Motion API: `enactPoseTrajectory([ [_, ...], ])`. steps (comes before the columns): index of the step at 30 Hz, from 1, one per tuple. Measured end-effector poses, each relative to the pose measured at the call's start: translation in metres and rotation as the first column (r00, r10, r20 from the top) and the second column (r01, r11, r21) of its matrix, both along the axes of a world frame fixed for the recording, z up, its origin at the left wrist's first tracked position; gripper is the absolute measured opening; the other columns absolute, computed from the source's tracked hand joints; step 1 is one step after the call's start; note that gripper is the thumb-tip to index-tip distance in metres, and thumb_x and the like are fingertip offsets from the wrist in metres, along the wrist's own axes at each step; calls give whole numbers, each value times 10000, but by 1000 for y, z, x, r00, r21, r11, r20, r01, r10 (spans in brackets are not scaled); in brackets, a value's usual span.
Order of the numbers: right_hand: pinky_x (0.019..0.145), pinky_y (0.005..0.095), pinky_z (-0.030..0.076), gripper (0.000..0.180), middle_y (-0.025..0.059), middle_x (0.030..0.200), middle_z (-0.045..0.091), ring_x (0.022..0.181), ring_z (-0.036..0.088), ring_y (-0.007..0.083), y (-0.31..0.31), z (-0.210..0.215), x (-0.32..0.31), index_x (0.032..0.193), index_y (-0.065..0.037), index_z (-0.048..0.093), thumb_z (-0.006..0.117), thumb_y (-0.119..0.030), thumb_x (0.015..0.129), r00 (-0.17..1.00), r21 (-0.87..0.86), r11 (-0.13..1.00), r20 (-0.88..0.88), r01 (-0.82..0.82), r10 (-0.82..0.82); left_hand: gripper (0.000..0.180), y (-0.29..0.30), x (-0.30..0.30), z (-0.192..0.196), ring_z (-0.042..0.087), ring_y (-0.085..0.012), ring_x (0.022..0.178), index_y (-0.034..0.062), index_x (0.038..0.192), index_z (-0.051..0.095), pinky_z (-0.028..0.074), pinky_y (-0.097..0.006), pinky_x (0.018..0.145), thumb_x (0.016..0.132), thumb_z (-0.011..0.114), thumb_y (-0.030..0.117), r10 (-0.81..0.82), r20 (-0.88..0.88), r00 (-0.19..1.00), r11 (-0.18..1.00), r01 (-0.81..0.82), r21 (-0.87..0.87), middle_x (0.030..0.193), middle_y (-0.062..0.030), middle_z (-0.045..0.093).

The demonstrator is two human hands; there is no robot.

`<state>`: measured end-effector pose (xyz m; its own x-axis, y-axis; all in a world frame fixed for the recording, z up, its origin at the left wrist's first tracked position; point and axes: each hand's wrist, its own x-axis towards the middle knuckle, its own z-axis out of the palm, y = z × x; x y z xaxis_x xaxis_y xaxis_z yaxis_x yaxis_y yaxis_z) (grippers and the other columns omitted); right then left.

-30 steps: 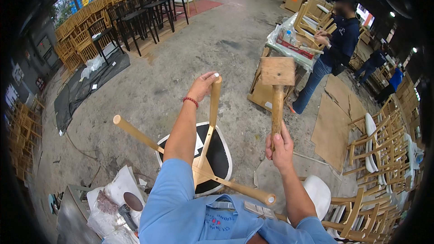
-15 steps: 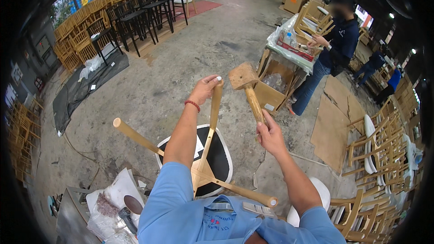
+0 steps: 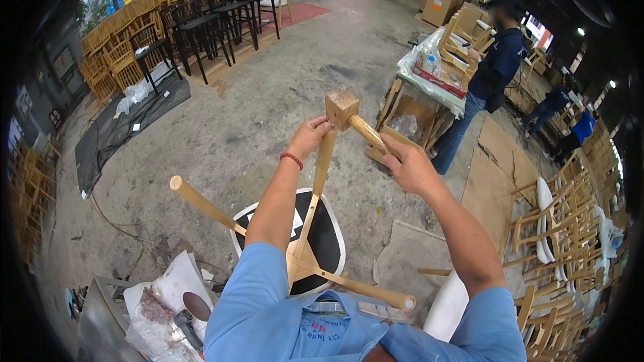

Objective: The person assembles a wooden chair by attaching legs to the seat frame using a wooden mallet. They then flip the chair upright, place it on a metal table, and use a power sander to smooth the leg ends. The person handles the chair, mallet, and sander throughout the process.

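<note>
My right hand point(image 3: 406, 162) is wrapped round the handle of a wooden mallet point(image 3: 343, 107), thumb and fingers closed on it. My left hand point(image 3: 310, 135), a red beaded bracelet point(image 3: 291, 158) at its wrist, has its fingers drawn in at the end of the nearest upright chair leg point(image 3: 323, 167); whether they pinch the wood or something on top of it, I cannot tell.

A second ago I had the mallet upright, well to the right of that leg. Half a second ago it was tilted in nearer, and now its head is at the leg's end, right beside my fingertips. The small white disc that showed there earlier is hidden, so I judge this to be the blow landing, or all but landing, on it. My fingers look close enough to get knocked.

The leg belongs to an upside-down chair, its black seat underside point(image 3: 327, 245) facing up below my forearms. Another leg point(image 3: 204, 204) sticks out to the left, and one close to my body point(image 3: 369, 286) carries a white disc point(image 3: 410, 303) at its tip.

Farther out, over the concrete floor point(image 3: 241, 114), a co-worker point(image 3: 500, 60) stands by a plastic-covered counter point(image 3: 414, 67).
</note>
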<state>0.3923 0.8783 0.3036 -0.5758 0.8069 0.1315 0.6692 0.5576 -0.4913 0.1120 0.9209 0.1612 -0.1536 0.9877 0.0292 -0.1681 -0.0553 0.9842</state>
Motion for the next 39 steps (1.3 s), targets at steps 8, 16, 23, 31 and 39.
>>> enactPoseTrajectory([
  [8, 815, 414, 512, 490, 267, 1013, 671, 895, 680, 385, 1, -16, 6, 1391, -136, 519, 608, -165, 910, 985, 40, 998, -166, 58, -50, 435, 0, 14, 10, 575, -85, 738, 43, 1353, 535, 454, -249, 599, 977, 596, 254, 3, 83, 997, 1000, -1, -13, 961, -20, 647],
  [16, 467, 208, 402, 622, 66, 839, 574, 542, 484, 97, -38, 76, -23, 1540, -94, 164, 499, -180, 1022, 170, 390, 921, -907, -5, 385, 364, -18, 10, -46, 342, -56, 421, 70, 1334, 550, 266, -233, 410, 1012, 526, 238, 140, 380, 914, 990, -133, -46, 715, 40, 522],
  [23, 717, 298, 497, 542, 82, 961, 656, 719, 591, 148, 1, -20, 30, 1453, -109, 440, 605, -174, 941, 989, 51, 999, -150, -12, 19, 317, -12, 17, -41, 359, -60, 446, 52, 1268, 574, 271, -238, 399, 1010, 518, 228, 236, 322, 917, 972, -227, -67, 778, 13, 560],
  [31, 460, 255, 379, 223, -37, 647, 521, 503, 453, 64, -72, -28, 65, 980, -38, 623, 679, -229, 880, 773, -436, 880, -486, 189, -407, 316, -61, 60, -91, 412, -103, 503, 89, 916, 559, 314, -245, 430, 968, 545, 401, 633, 638, 438, 772, -427, -471, 708, -2, 474],
  [39, 428, 259, 375, 168, -29, 630, 526, 494, 468, 71, -142, -80, 136, 884, -74, 592, 700, -196, 842, 715, -677, 724, -439, 135, -544, 241, -144, 161, -94, 477, -118, 629, 23, 1192, 553, 406, -277, 525, 966, 489, 78, 343, 563, 752, 904, -103, -414, 885, -50, 588],
])
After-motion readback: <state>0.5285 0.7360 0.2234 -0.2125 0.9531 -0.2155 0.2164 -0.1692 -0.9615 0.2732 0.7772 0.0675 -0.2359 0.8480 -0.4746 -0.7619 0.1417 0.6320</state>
